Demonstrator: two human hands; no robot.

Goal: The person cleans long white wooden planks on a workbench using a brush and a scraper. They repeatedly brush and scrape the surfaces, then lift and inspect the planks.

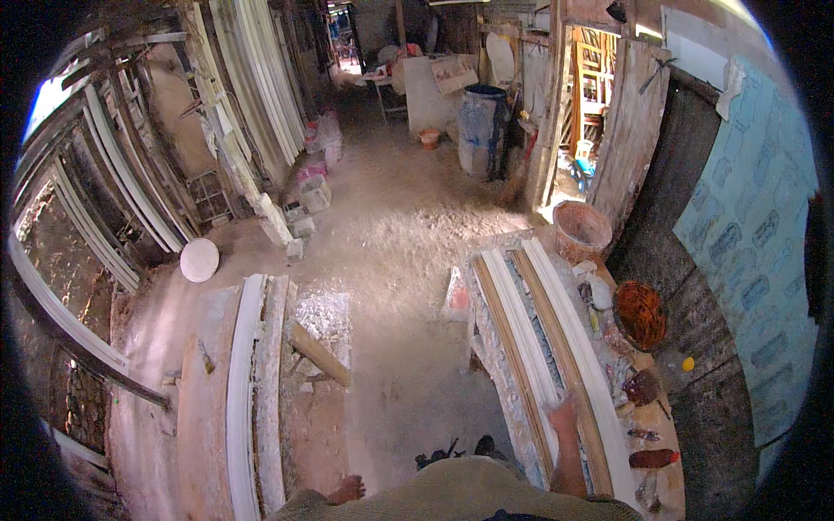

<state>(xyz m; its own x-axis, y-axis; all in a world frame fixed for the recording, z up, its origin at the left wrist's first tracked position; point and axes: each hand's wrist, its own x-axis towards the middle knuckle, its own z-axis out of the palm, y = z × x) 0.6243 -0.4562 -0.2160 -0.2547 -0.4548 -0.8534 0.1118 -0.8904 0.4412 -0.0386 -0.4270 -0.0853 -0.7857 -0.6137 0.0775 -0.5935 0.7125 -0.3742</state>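
Observation:
My right hand point(563, 417) rests over the right-hand bench, its fingers against a long white moulding strip point(530, 347). Nothing shows in it, though its fingers are small and blurred. That strip lies beside a brown wooden-looking strip point(506, 323). Farther right, a second brown strip point(556, 328) runs along another white strip point(580, 347). Low down at the left, my left hand point(349, 490) hangs with loosely parted fingers, holding nothing visible. It is nearest to the left bench, where a long white strip point(243, 391) lies.
On the right bench's outer side sit an orange-brown bowl point(640, 314), a dark red lump point(641, 388) and several small tools. A bucket point(582, 230) stands at its far end. A brush point(206, 358) lies on the left bench. A blue barrel point(483, 130) stands farther back.

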